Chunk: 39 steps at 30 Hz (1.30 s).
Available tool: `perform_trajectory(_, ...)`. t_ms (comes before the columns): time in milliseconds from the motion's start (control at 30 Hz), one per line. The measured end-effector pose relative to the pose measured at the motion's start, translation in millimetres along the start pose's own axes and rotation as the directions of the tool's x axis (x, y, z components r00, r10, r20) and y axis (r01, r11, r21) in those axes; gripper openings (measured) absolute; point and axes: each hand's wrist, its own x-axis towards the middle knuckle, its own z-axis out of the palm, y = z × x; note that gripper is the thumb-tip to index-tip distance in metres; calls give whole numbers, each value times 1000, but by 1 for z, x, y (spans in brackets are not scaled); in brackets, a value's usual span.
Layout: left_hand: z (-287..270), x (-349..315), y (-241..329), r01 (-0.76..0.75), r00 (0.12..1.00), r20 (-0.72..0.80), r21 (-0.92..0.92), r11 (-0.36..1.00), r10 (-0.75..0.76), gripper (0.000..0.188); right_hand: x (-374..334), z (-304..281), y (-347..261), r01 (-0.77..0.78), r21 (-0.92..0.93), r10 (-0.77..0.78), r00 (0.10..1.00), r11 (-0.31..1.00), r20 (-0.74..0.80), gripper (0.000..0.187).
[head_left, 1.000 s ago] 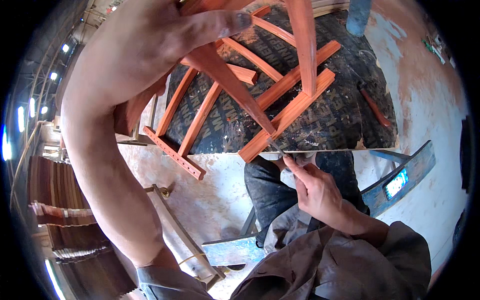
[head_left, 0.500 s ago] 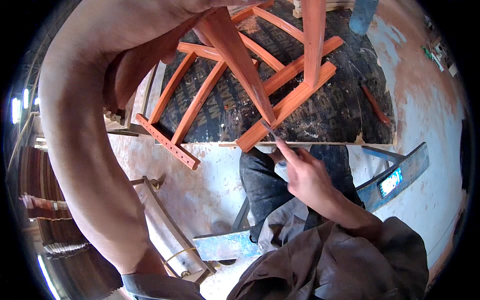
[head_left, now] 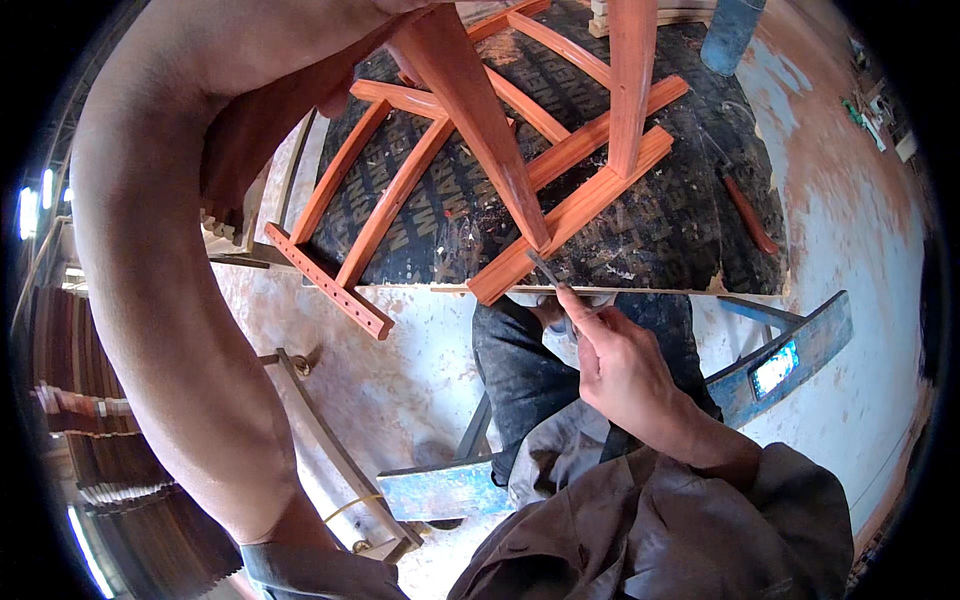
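My right hand (head_left: 630,375) is closed around a narrow chisel (head_left: 541,264), forefinger stretched along its thin grey blade; the fist hides the handle. Its tip lies against the reddish wooden rail (head_left: 500,272), beside the foot of a slanting wooden bar (head_left: 480,125). A second bar (head_left: 630,95) rises from the same rail farther right. These parts form a wooden frame tilted up toward me. My left arm curves up the left side, and my left hand (head_left: 340,55), partly cut off by the top edge, appears curled around the upper part of this frame.
Another reddish frame with curved slats (head_left: 395,205) lies on the dark printed board (head_left: 420,250). An orange-handled tool (head_left: 748,215) rests at right, a blue cylinder (head_left: 733,35) behind it. On the blue bench (head_left: 825,330) lies a lit phone (head_left: 774,370). Wood strips (head_left: 85,360) are stacked at left.
The chisel tip has shifted slightly down, nearer me along the joint. My left arm stays nearly where it was. The whole view has moved a little.
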Motion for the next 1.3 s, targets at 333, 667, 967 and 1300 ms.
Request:
perform_trajectory(333, -10, 7, -13, 35, 999, 18, -193, 981, -33, 74, -5, 5, 6, 9, 62, -5, 999, 998, -54, 64)
perform_trajectory(667, -14, 2, 17, 189, 982, -22, 154, 970, -188, 85, -16, 4, 14, 49, 97, -40, 994, 994, -98, 60)
perform_trajectory(967, -13, 2, -1, 148, 989, -13, 97, 984, -147, 85, 1, 9, 2, -23, 29, 25, 997, 999, -67, 62)
perform_trajectory(1300, -17, -2, -8, 39, 999, 16, 41, 998, -40, 74, -3, -18, 7, -23, 32, 22, 999, 999, 33, 53)
